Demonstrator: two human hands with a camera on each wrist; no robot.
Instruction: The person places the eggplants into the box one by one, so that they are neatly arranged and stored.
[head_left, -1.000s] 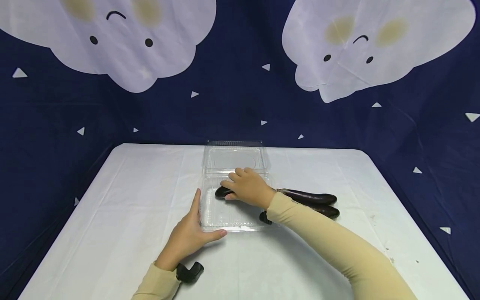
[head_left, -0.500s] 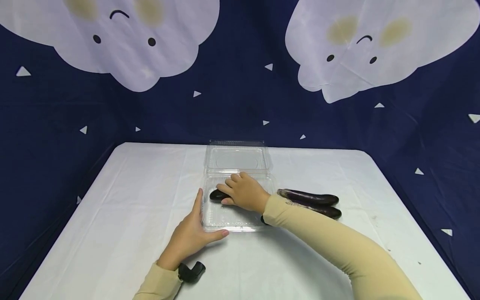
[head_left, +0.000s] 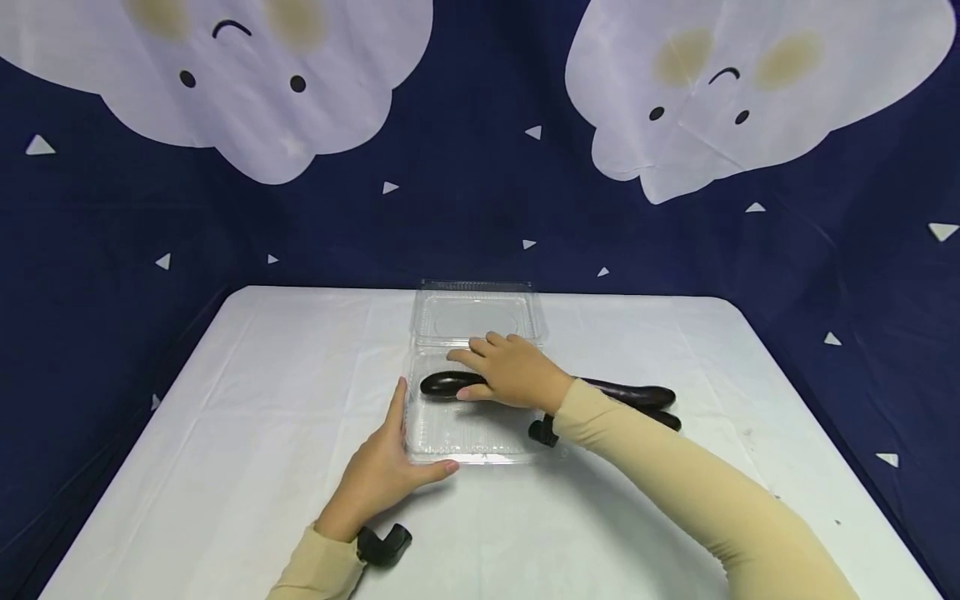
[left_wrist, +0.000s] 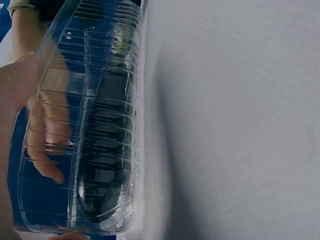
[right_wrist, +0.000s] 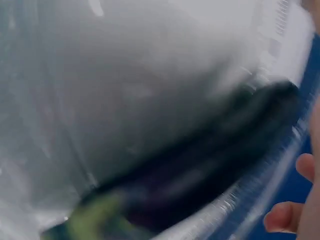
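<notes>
A dark eggplant (head_left: 450, 383) lies in the base of a clear hinged plastic container (head_left: 450, 442). Its stem end, hidden by the right hand from above, shows green in the right wrist view. Just over this eggplant, the right hand (head_left: 517, 373) has loosely spread fingers; in the left wrist view a gap separates them from the eggplant (left_wrist: 102, 170). The left hand (head_left: 381, 471) rests against the container's near left corner, its fingers along the left side and its straight thumb at the front edge.
Right of the container, partly behind the right forearm, lie two more eggplants, a far one (head_left: 637, 394) and a near one (head_left: 666, 418). The container's lid (head_left: 476, 315) is folded back towards the table's far edge. A white cloth covers the table (head_left: 300, 358).
The right hand first carried the eggplant slightly left and down into the container. It has since let go and moved a little up and right, while the left hand stayed at the container.
</notes>
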